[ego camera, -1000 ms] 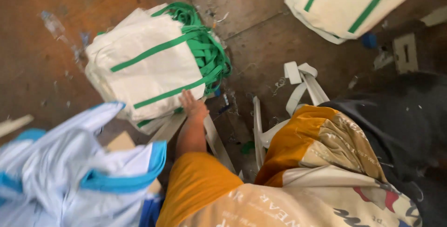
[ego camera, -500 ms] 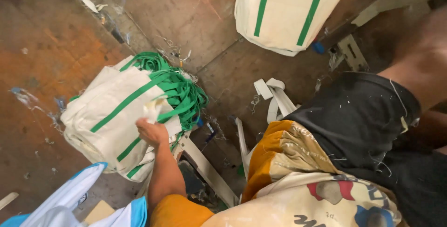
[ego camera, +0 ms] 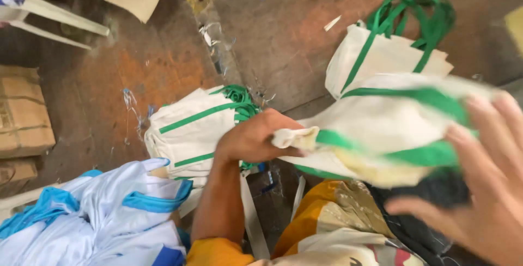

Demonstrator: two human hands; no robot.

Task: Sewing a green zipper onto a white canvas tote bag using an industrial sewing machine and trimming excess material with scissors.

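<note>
Cream tote bag (ego camera: 392, 130) with green trim is held up between both hands, its long axis running crosswise from the left hand toward the right. Left hand (ego camera: 256, 138) is closed, pinching a bunched corner of the cloth at the bag's near end; fabric leaves the fist directly to that hand's right. Right hand (ego camera: 490, 184) is open, fingers spread, palm against the far end of the same bag, blurred, so whether any finger hooks the green band cannot be told. The left hand has the firmer hold; the right only backs the cloth. Just beyond and below the left hand lies a stack of like bags (ego camera: 190, 132) on the floor, green handles bunched at its top edge. Further out, past the held bag, a second stack (ego camera: 381, 56) sits with its handles looped upward. Nearer the body, left of the forearm, lies a white and blue heap of cloth (ego camera: 92, 217).
</note>
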